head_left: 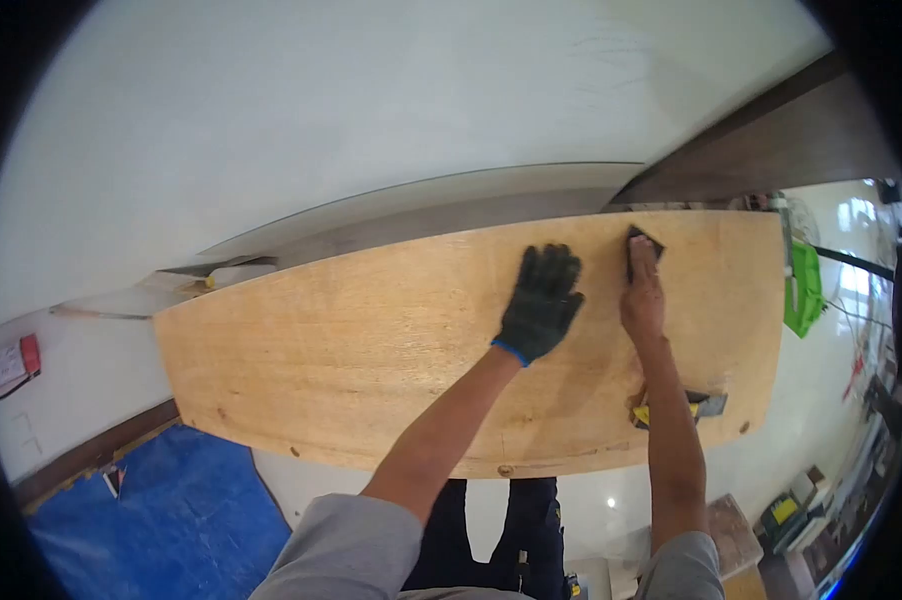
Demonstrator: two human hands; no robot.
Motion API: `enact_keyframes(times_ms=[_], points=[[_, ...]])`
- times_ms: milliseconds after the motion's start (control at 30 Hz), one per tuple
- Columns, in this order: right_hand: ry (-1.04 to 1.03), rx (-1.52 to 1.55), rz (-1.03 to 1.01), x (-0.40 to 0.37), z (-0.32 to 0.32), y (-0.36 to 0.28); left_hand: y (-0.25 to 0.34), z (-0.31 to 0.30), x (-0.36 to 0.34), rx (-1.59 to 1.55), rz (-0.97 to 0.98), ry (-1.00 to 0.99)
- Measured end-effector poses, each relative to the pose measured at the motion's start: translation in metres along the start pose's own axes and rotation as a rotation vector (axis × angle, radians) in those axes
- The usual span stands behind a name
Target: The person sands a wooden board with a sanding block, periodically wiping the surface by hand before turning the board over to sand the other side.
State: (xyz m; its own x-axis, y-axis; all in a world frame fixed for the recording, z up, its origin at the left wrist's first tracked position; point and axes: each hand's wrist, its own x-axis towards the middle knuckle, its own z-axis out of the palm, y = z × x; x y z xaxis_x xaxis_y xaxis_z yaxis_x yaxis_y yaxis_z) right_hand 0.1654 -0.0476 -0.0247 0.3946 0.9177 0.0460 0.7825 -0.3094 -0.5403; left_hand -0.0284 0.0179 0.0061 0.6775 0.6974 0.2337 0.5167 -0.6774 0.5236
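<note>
1. A dark pad (639, 238) lies mostly hidden beneath the right hand (643, 295).
2. The right forearm (673, 450) masks a yellow-and-grey tool (709, 405); its kind is unclear.
3. Lens rim crops the red-and-white object (11, 362) at left.

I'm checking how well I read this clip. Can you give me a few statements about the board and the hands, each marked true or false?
1. The left hand wears a black glove with a blue cuff. True.
2. The left hand grips a tool. False: it lies flat, fingers spread, on the pale wooden board. The yellow-handled tool lies at the board's near edge, by the right forearm.
3. The bare right hand presses a small dark pad against the board near its far edge. True.
4. A red tarp covers the floor at lower left. False: it is a blue tarp.
</note>
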Motion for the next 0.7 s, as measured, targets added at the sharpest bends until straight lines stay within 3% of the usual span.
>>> enact_keyframes(times_ms=[67,100,133,167,233,267,333,367,400,500,533,633,700], points=[[-0.060,0.292,0.137,-0.018,-0.016,-0.040,-0.006,-0.025,-0.022,-0.212,-0.124,0.144],[-0.128,0.446,0.260,-0.026,-0.034,-0.074,-0.006,-0.032,-0.037,-0.363,-0.402,0.020],[-0.142,0.499,0.406,-0.036,-0.048,-0.108,-0.013,-0.030,-0.053,-0.767,-0.717,-0.032],[-0.150,0.561,0.547,-0.047,-0.056,-0.135,-0.012,-0.049,-0.057,-1.184,-0.882,-0.024],[-0.222,0.644,0.488,-0.079,-0.038,-0.149,-0.013,-0.086,-0.064,-1.531,-1.060,-0.130],[-0.186,1.220,0.681,-0.089,-0.022,-0.156,-0.019,-0.099,-0.064,-1.466,-1.054,-0.230],[-0.134,1.128,0.613,-0.103,-0.013,-0.165,-0.027,-0.121,-0.071,-1.319,-1.053,-0.440],[-0.105,1.083,0.582,-0.107,-0.014,-0.170,-0.028,-0.125,-0.077,-1.293,-1.068,-0.347],[-0.007,0.782,0.579,-0.110,-0.016,-0.174,-0.028,-0.124,-0.082,-1.266,-1.074,-0.253],[-0.064,0.356,0.254,-0.134,-0.016,-0.181,-0.025,-0.123,-0.092,-0.922,-0.923,-0.128],[-0.210,0.518,0.324,-0.140,-0.015,-0.195,-0.019,-0.124,-0.098,-0.767,-0.851,-0.114],[-0.250,1.196,0.434,-0.162,0.002,-0.205,0.012,-0.124,-0.108,-1.031,-0.810,-0.256],[-0.201,1.564,0.563,-0.173,-0.001,-0.196,0.035,-0.138,-0.110,-0.789,-0.571,-0.372]])
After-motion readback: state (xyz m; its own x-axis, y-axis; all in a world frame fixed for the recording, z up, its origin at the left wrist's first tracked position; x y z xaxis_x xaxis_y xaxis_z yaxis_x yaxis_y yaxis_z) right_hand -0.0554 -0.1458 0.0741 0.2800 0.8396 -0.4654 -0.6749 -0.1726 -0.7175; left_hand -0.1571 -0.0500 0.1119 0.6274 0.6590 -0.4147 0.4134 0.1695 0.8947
